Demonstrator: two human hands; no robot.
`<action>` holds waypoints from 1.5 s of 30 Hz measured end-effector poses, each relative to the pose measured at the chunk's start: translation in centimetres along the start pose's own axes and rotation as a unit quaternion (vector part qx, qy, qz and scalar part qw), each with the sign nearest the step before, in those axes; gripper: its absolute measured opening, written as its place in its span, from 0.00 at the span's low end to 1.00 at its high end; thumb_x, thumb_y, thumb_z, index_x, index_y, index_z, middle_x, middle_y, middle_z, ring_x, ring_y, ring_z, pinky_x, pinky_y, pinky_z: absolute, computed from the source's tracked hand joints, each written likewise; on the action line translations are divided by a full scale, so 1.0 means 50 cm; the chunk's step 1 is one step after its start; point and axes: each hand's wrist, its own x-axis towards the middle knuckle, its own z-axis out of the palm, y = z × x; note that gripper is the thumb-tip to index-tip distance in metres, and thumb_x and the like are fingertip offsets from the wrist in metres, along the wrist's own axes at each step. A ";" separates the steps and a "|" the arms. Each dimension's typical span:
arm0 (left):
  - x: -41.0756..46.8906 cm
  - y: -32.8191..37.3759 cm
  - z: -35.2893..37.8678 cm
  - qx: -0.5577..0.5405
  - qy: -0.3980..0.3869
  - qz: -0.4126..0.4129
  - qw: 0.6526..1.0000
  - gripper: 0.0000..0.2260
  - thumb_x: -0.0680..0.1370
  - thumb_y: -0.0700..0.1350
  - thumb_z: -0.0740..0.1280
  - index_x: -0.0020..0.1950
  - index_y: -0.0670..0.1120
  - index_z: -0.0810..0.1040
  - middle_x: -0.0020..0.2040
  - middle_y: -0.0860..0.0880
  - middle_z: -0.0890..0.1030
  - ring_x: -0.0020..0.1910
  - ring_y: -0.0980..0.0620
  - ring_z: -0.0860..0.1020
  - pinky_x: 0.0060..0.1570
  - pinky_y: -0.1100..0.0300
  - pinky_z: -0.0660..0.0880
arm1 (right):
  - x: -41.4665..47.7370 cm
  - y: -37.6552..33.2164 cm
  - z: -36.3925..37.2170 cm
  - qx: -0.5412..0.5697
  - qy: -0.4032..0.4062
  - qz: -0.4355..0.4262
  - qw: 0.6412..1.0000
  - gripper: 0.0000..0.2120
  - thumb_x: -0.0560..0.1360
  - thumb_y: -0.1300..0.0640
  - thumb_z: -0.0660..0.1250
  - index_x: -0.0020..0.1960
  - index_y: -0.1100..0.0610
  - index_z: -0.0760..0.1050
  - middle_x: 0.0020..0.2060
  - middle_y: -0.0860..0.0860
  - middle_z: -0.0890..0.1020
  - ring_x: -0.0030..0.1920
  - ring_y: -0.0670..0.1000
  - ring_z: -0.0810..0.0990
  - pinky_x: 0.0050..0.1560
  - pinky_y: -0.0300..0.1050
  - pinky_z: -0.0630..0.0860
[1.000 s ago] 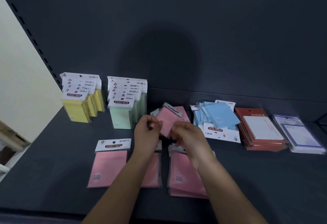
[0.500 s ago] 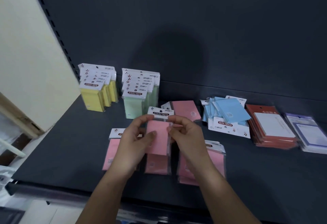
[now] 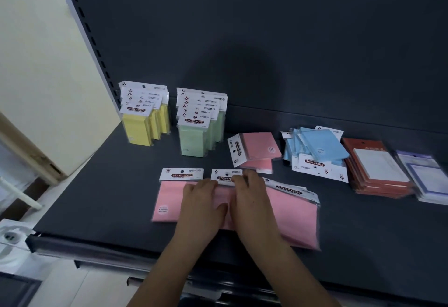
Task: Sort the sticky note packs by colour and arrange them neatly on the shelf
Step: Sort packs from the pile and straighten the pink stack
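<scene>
Dark shelf (image 3: pixel 109 185) carries coloured sticky note packs (image 3: pixel 293 212).

A dark blue-grey metal back panel (image 3: pixel 278 27) is rising behind the matching dark shelf board (image 3: pixel 104 185), with a soft round shadow (image 3: pixel 232 81) falling across it. A slotted grey upright (image 3: pixel 88 32) is running along its left edge. Beyond it a cream wall (image 3: pixel 36 64) is standing, a worn wooden strip (image 3: pixel 26 147) slanting across, pale floor (image 3: pixel 63 287) showing below.
</scene>
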 end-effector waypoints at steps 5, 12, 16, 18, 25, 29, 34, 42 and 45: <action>0.016 0.005 0.010 0.031 0.015 0.008 0.999 0.22 0.73 0.43 0.67 0.67 0.46 0.70 0.71 0.50 0.67 0.66 0.47 0.62 0.62 0.63 0.57 | 0.011 0.008 -0.010 0.043 0.035 -0.001 0.998 0.17 0.62 0.70 0.64 0.50 0.63 0.78 0.53 0.59 0.77 0.50 0.59 0.77 0.53 0.40 0.70; 0.067 0.078 -0.005 -0.322 -0.086 -0.072 0.940 0.13 0.78 0.40 0.64 0.62 0.43 0.76 0.51 0.51 0.78 0.48 0.57 0.76 0.49 0.67 0.70 | 0.083 0.060 -0.076 0.128 0.034 0.064 0.989 0.19 0.72 0.68 0.62 0.63 0.60 0.72 0.62 0.55 0.70 0.63 0.52 0.69 0.58 0.27 0.57; 0.088 0.111 0.008 -0.478 -0.155 -0.173 0.847 0.09 0.78 0.38 0.62 0.57 0.42 0.76 0.43 0.50 0.80 0.35 0.62 0.79 0.33 0.71 0.72 | 0.131 0.090 -0.082 0.146 -0.016 0.120 0.982 0.26 0.74 0.66 0.63 0.71 0.62 0.62 0.68 0.56 0.65 0.68 0.53 0.66 0.60 0.30 0.58; 0.098 0.118 0.014 -0.515 -0.143 -0.198 0.822 0.08 0.78 0.37 0.62 0.56 0.43 0.76 0.42 0.49 0.80 0.35 0.60 0.78 0.29 0.71 0.72 | 0.145 0.097 -0.080 0.144 -0.034 0.136 0.980 0.26 0.75 0.65 0.63 0.72 0.62 0.61 0.69 0.57 0.64 0.68 0.53 0.65 0.60 0.30 0.58; 0.129 0.123 0.036 -0.598 -0.059 -0.217 0.769 0.13 0.76 0.35 0.63 0.61 0.43 0.73 0.49 0.45 0.79 0.42 0.54 0.78 0.35 0.66 0.76 | 0.132 0.093 -0.072 0.026 -0.060 0.050 0.997 0.21 0.72 0.66 0.61 0.64 0.59 0.73 0.62 0.58 0.72 0.63 0.58 0.71 0.64 0.41 0.62; 0.150 0.121 0.053 -0.611 -0.026 -0.216 0.761 0.13 0.76 0.35 0.65 0.59 0.45 0.74 0.52 0.43 0.78 0.47 0.49 0.79 0.48 0.59 0.76 | 0.116 0.088 -0.069 0.052 -0.056 0.034 0.996 0.21 0.70 0.66 0.61 0.62 0.56 0.76 0.58 0.56 0.74 0.58 0.58 0.73 0.62 0.41 0.67; 0.170 0.139 0.072 -0.561 0.030 -0.159 0.812 0.14 0.74 0.34 0.67 0.56 0.49 0.75 0.53 0.43 0.77 0.48 0.50 0.78 0.49 0.58 0.77 | 0.106 0.089 -0.068 0.103 -0.058 0.025 0.993 0.17 0.71 0.65 0.62 0.58 0.57 0.78 0.57 0.54 0.76 0.57 0.55 0.75 0.59 0.39 0.69; 0.125 0.138 0.041 -0.469 0.167 -0.043 0.866 0.17 0.76 0.33 0.63 0.49 0.56 0.79 0.48 0.43 0.81 0.41 0.49 0.77 0.45 0.54 0.76 | 0.091 0.094 -0.124 0.231 0.091 0.051 0.967 0.15 0.74 0.67 0.63 0.59 0.58 0.74 0.54 0.49 0.74 0.53 0.46 0.72 0.51 0.25 0.64; 0.091 0.143 0.010 -0.491 0.119 -0.010 0.863 0.17 0.77 0.32 0.62 0.48 0.54 0.80 0.49 0.50 0.82 0.47 0.57 0.80 0.47 0.62 0.77 | 0.081 0.091 -0.156 0.372 0.110 0.090 0.917 0.11 0.76 0.64 0.64 0.50 0.49 0.71 0.45 0.44 0.77 0.44 0.39 0.75 0.44 0.29 0.70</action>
